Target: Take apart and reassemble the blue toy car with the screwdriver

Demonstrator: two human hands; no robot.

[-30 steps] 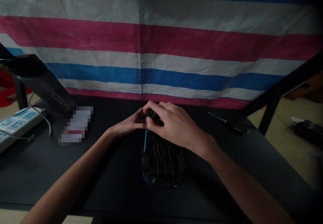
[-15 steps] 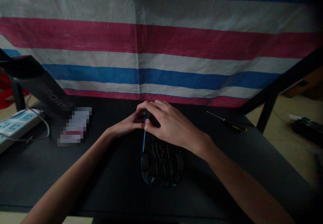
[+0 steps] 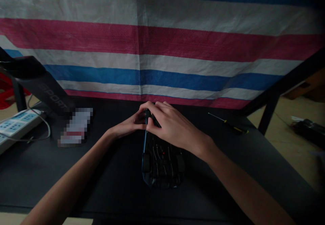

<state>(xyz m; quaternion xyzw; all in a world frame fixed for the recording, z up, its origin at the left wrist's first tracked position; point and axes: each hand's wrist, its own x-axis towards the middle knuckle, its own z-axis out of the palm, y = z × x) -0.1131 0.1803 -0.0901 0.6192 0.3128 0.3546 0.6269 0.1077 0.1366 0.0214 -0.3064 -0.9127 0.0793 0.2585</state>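
A toy car (image 3: 164,164) lies upside down on the black tabletop, its dark underside and near wheels facing up and a strip of blue body showing along its left edge. My left hand (image 3: 130,124) holds the far left side of the car, thumb and fingers closed against it. Over the far end arches my right hand (image 3: 170,121), its thumb and index finger curled around a black wheel (image 3: 148,114) there. The right hand hides most of the car's far half, and some of its fingertips are out of sight.
A screwdriver (image 3: 233,126) with a black and yellow handle lies to the right. On the left are a white power strip (image 3: 20,127) with a cable, a dark bottle marked SPORT (image 3: 48,88) and a blurred-out flat object (image 3: 76,127). Striped sheeting (image 3: 162,42) hangs behind the table.
My right thumb and index finger have shifted slightly around the wheel, and a little more of the wheel shows. The left hand and the car stay in place.
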